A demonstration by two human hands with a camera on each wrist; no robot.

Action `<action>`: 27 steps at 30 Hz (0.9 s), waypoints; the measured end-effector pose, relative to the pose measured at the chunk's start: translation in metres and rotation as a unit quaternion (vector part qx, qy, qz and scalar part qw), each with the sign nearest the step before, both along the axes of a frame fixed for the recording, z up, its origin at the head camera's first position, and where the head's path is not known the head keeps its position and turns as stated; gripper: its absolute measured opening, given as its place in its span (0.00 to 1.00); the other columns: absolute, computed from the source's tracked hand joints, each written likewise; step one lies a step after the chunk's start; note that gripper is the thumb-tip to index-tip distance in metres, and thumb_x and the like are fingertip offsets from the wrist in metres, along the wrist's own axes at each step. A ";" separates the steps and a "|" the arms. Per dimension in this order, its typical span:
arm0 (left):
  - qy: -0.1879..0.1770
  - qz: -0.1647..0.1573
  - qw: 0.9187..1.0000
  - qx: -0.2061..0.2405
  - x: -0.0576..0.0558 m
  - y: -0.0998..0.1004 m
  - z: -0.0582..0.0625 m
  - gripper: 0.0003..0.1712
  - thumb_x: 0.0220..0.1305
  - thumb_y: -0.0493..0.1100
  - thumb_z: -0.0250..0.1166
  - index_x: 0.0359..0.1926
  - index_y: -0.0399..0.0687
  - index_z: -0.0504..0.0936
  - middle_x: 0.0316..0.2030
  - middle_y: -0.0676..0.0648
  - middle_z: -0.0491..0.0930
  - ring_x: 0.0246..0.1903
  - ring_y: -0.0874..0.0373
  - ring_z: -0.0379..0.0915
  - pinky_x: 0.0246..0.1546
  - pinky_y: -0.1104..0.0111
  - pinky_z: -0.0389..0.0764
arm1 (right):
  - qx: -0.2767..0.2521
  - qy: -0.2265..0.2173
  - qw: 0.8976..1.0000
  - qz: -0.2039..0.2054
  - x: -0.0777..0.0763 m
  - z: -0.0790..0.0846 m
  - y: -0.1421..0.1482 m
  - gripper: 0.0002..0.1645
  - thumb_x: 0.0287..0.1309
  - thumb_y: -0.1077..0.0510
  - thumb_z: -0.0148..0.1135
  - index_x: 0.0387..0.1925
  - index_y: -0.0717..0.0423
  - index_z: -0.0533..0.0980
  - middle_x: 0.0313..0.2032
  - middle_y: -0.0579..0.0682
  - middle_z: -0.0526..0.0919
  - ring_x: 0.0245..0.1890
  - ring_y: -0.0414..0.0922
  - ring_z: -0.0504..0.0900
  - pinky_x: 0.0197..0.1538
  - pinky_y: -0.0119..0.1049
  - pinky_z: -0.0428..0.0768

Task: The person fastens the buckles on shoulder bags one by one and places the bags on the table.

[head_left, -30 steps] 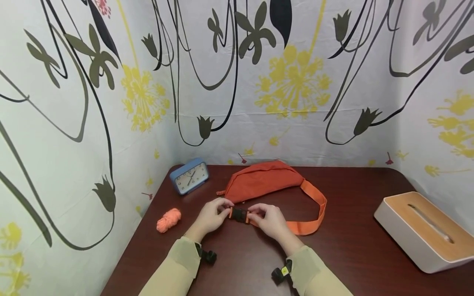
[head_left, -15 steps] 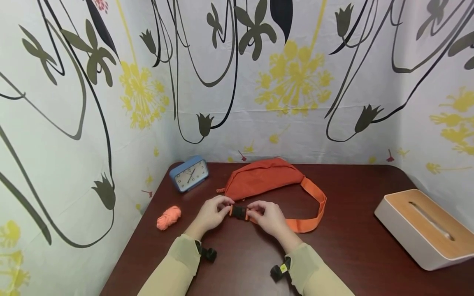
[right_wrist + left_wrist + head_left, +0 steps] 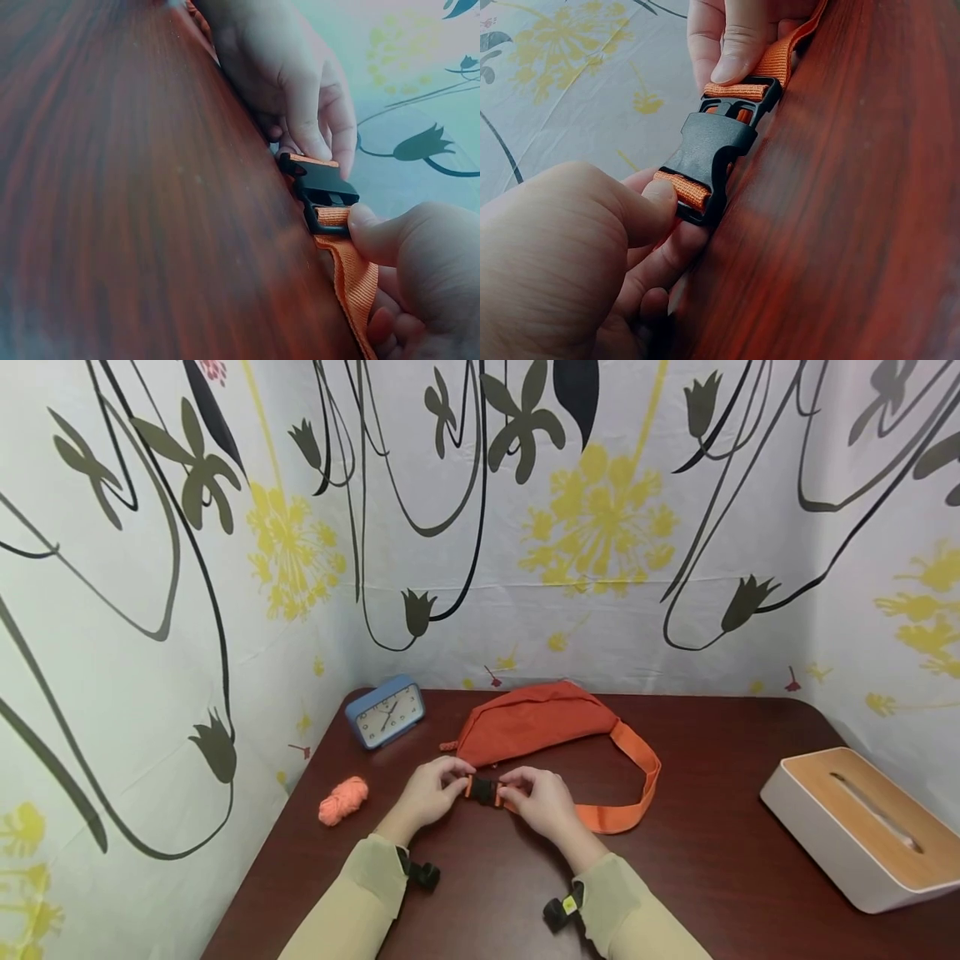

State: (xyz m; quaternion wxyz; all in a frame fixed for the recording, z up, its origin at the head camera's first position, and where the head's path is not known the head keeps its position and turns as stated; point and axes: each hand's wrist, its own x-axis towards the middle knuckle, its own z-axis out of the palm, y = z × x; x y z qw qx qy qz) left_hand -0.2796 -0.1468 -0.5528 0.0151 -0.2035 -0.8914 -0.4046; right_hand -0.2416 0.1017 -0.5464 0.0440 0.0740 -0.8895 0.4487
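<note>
A black side-release buckle (image 3: pixel 483 791) on an orange strap (image 3: pixel 621 817) lies between both hands, close over the table. My left hand (image 3: pixel 429 793) pinches the webbing at its socket half (image 3: pixel 709 146), thumb on top and fingers beneath. From the other side, my right hand (image 3: pixel 547 803) pinches the prong half at its webbing loop (image 3: pixel 736 92). The prongs sit in the socket, and a narrow gap shows between the two halves in the left wrist view. Behind the hands lies the red-orange waist bag (image 3: pixel 536 722), its strap looping round on the right.
A blue alarm clock (image 3: pixel 386 712) stands at the back left of the dark red wooden table (image 3: pixel 720 777). Nearer, on the left, lies an orange skein of yarn (image 3: pixel 343 801). A white tissue box (image 3: pixel 813 835) with a wooden lid stands at the right edge. Patterned cloth surrounds the table.
My right hand has edged slightly left toward my left hand, and the buckle spans a little less between them. The head view has shifted slightly; bag, clock and yarn stay put.
</note>
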 end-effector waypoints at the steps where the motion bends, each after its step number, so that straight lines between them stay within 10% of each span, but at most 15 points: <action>1: 0.000 0.000 1.000 0.000 0.000 0.000 0.000 0.10 0.78 0.40 0.69 0.53 0.61 0.90 0.51 0.54 0.89 0.42 0.61 0.84 0.48 0.62 0.84 | 0.001 -0.001 1.000 0.000 0.000 0.000 -0.001 0.06 0.68 0.51 0.78 0.46 0.39 0.91 0.33 0.36 0.91 0.32 0.35 0.84 0.38 0.36 0.82; 27: -0.010 0.020 1.000 0.017 0.000 0.004 0.004 0.10 0.78 0.39 0.69 0.51 0.60 0.89 0.47 0.54 0.89 0.40 0.62 0.81 0.48 0.62 0.83 | -0.017 0.026 0.999 -0.009 -0.005 -0.003 -0.009 0.10 0.69 0.54 0.77 0.50 0.44 0.92 0.37 0.41 0.93 0.34 0.34 0.86 0.40 0.34 0.83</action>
